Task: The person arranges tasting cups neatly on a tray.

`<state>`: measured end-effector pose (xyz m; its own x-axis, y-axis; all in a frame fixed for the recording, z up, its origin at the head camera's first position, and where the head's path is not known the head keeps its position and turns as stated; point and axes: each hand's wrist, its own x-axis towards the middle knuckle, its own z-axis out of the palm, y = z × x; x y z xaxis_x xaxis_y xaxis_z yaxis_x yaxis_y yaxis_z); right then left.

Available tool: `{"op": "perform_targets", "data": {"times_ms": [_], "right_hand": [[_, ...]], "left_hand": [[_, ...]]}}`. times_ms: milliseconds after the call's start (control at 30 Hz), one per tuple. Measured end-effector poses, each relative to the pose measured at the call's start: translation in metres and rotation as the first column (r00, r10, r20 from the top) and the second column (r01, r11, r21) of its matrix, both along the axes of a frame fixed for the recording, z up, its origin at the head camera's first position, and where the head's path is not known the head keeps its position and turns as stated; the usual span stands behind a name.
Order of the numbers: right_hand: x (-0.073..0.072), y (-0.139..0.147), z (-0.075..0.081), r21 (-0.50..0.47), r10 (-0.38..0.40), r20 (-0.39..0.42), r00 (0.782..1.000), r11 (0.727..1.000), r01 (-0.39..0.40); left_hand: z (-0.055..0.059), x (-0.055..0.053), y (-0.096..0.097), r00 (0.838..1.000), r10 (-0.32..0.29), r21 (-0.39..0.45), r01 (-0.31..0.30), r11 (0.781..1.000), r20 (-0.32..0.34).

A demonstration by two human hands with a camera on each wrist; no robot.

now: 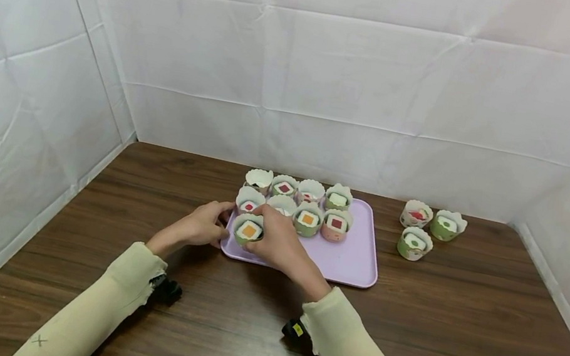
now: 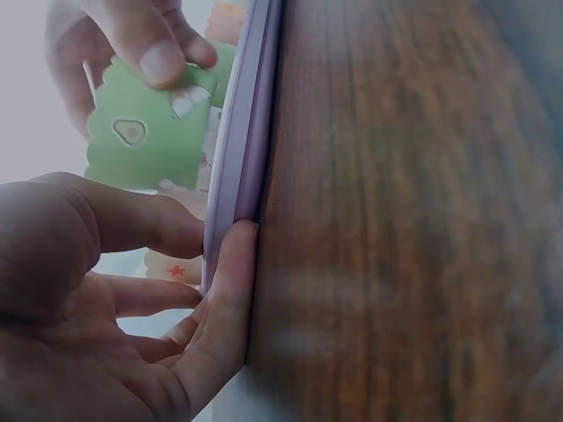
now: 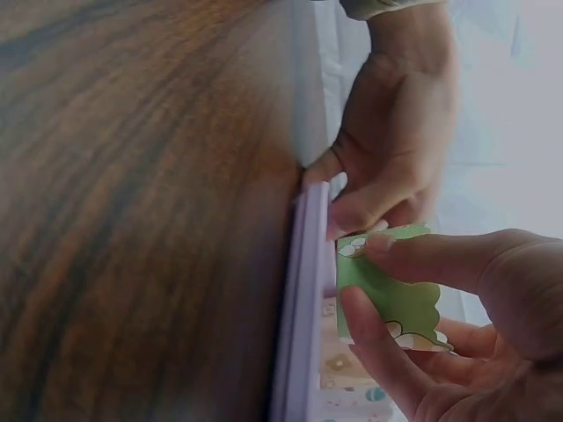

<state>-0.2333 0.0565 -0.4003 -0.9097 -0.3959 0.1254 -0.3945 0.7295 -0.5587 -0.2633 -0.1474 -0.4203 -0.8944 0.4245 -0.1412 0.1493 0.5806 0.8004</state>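
Note:
My right hand grips a green scalloped paper cake cup at the front left of a lilac tray. A white piece with an orange square shows inside the cup. At the tray's left edge, my left hand pinches the rim between thumb and finger. Behind the held cup, several more paper cups fill two rows on the tray, among them a green one with an orange square and a pink one with a dark red square. My right hand partly hides a white-edged cup.
Right of the tray, three paper cups stand on the dark wooden table: one with red pieces, a green one and another with a green-centred piece. White sheeting hangs behind and along both sides.

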Motion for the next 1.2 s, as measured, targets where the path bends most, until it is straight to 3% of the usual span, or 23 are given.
{"op": "perform_targets", "data": {"times_ms": [167, 600, 900, 1200], "right_hand": [[-0.002, -0.003, -0.005, 0.024, -0.001, -0.008, 1.000, 1.000, 0.001], [0.003, -0.006, -0.010, 0.004, -0.011, 0.069, 0.998, 1.000, 0.011], [0.002, -0.007, -0.013, -0.023, -0.041, 0.077, 0.996, 0.999, 0.043], [0.004, -0.005, -0.011, -0.021, -0.024, 0.066, 0.998, 0.999, 0.025]], "left_hand": [[0.000, 0.000, -0.001, 1.000, -0.001, 0.003, 0.001, 1.000, -0.003], [0.000, -0.001, -0.002, 1.000, -0.003, -0.008, 0.003, 1.000, -0.002], [0.001, -0.002, -0.001, 1.000, 0.000, -0.015, 0.000, 1.000, -0.004], [0.001, -0.001, -0.001, 1.000, 0.001, -0.016, -0.001, 1.000, -0.001]]}}
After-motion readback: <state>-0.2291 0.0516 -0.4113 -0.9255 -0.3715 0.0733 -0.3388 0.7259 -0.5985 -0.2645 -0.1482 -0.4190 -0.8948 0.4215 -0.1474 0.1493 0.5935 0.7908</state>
